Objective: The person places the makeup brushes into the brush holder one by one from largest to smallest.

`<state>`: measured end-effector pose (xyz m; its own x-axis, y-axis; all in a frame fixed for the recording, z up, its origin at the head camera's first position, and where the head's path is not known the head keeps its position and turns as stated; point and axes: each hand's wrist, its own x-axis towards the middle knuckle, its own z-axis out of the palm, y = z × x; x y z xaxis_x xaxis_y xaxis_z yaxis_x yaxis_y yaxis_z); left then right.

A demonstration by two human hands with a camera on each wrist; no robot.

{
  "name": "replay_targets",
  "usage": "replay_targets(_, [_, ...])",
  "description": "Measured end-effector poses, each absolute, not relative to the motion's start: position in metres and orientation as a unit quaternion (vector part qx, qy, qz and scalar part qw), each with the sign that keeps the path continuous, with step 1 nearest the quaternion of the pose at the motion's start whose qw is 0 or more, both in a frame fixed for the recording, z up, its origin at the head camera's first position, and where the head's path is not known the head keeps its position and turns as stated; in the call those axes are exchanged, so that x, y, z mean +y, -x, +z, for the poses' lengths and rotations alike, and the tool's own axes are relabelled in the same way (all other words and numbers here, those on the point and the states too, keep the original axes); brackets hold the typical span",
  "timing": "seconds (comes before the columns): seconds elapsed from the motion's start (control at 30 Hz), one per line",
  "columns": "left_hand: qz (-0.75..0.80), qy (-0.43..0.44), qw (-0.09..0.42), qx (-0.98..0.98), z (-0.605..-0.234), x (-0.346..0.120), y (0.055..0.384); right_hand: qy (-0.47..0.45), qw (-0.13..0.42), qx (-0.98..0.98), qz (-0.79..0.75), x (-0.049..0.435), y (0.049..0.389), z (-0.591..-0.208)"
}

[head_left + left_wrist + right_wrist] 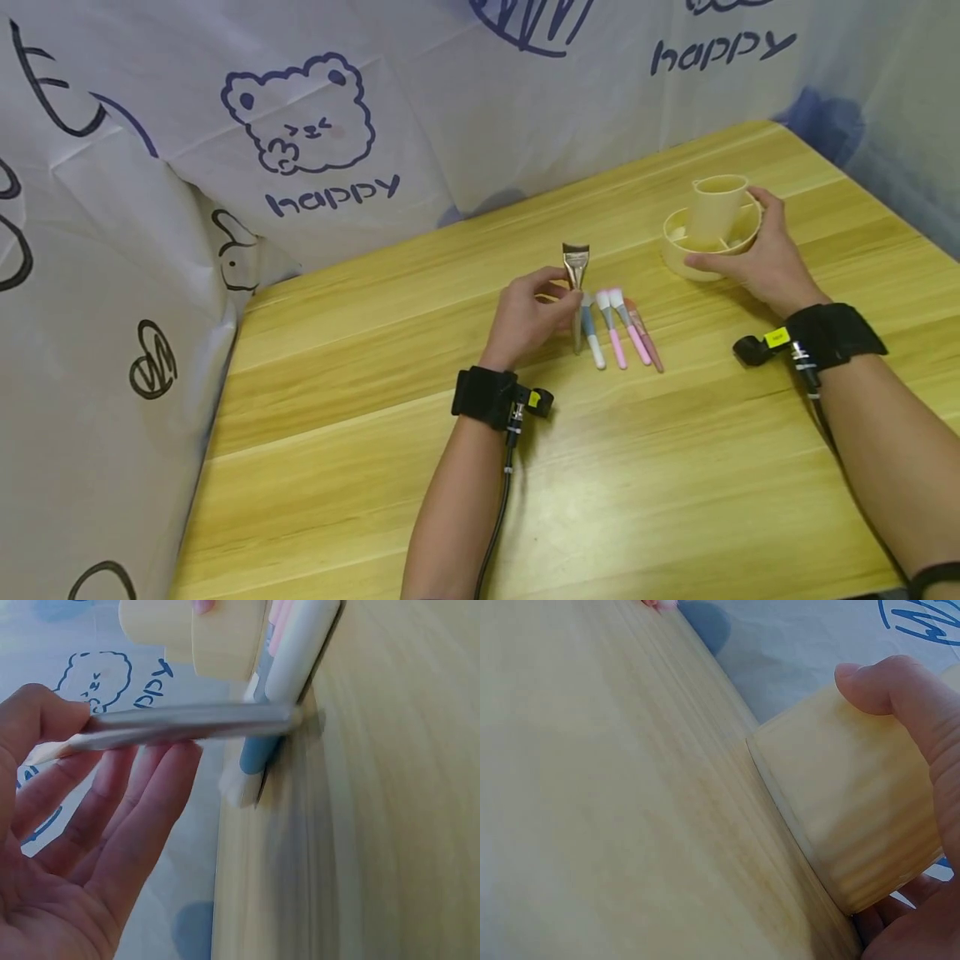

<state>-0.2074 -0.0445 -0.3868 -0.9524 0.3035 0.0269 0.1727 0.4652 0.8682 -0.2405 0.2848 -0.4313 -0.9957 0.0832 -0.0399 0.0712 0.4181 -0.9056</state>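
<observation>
A flat-headed makeup brush (576,265) with a silvery ferrule stands nearly upright, pinched between thumb and fingers of my left hand (531,315). In the left wrist view its handle (202,721) has its end close to the tabletop; whether it touches I cannot tell. On the right, my right hand (776,254) grips the rim and side of a round cream organizer (693,265) with a tall cup (714,212) rising from it. Between the hands lie a blue-and-white brush (592,337), two pink brushes (617,337) and a darker pink brush (649,342).
A wooden table (360,467) carries everything. Behind and to the left hangs a white sheet (427,108) with drawings and lettering. Each wrist wears a black strap (486,398) with a small camera, and a cable runs back along the arm.
</observation>
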Motion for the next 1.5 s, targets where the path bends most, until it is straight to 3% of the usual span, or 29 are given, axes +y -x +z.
replay_targets(0.7, [0.586,-0.168,0.0,0.793,-0.385,-0.034,0.205,0.046,0.007,-0.847,0.529,0.287,0.241,-0.431])
replay_targets(1.5, [0.538,-0.247,-0.054,0.804,-0.367,-0.005,0.212,0.046,0.012,-0.849,0.527,0.285,0.238,-0.432])
